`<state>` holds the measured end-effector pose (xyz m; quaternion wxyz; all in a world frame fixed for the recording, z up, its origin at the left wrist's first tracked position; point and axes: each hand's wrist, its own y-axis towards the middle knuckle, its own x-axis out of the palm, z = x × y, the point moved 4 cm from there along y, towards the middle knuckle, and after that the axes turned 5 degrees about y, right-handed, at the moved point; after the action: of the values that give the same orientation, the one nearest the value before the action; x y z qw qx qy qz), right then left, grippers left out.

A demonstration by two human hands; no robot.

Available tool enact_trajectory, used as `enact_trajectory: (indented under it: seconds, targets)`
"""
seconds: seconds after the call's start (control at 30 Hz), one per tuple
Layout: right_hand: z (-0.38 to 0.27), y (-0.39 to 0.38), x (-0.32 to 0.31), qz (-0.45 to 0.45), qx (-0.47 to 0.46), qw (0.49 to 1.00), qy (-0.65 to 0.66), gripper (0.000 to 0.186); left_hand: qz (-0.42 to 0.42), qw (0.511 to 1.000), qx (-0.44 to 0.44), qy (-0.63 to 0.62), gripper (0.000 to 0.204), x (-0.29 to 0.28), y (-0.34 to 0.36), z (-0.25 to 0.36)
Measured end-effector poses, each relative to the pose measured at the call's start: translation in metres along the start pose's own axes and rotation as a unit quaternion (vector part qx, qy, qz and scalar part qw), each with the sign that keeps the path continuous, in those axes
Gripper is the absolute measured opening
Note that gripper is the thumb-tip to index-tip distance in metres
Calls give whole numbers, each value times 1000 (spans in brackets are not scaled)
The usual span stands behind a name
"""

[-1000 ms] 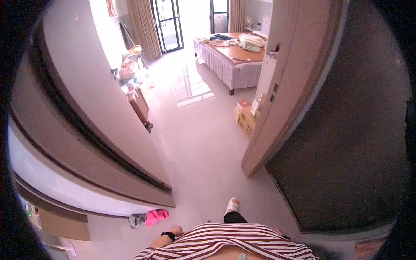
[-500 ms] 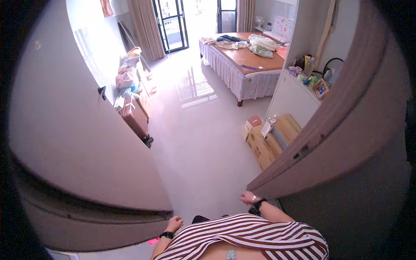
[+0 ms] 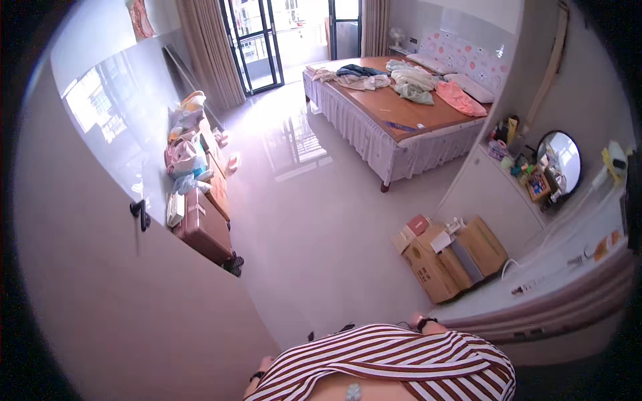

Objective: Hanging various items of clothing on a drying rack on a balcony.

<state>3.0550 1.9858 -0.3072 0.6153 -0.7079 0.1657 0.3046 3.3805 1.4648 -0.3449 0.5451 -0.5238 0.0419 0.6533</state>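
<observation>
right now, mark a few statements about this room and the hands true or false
1. Clothes lie on the bed. True.
2. The right hand holds a box. False: only its wrist, with a dark band, shows beside the striped shirt, and nothing is seen in it.
3. A suitcase stands by the left wall. True.
4. The round mirror hangs above the bed. False: it stands on the white counter at the right.
5. Cardboard boxes sit on the floor by the counter. True.
6. The left hand grips the suitcase. False: it is low beside the shirt, far from it.

Home bedroom — bed (image 3: 394, 110), curtains (image 3: 207, 50)
</observation>
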Motion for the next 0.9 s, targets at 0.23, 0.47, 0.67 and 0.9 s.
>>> enact_trajectory:
  seconds: [0.23,0.47,0.67,0.9]
  targets:
    - [-2,35,-53,42,54,992,108,35,-35,996,-84,24,21,-180,164,125]
    - [-22,183,-189,-14,15,995,96,30,-35,958,-121,-259,21,-228,279,248]
    - [-136,315,-433,160,-63,980,105,26,-62,969,-116,-209,24,-287,338,290]
    - [-266,419,-615,234,-138,940,208,23,-62,938,-272,-207,17,-305,416,222]
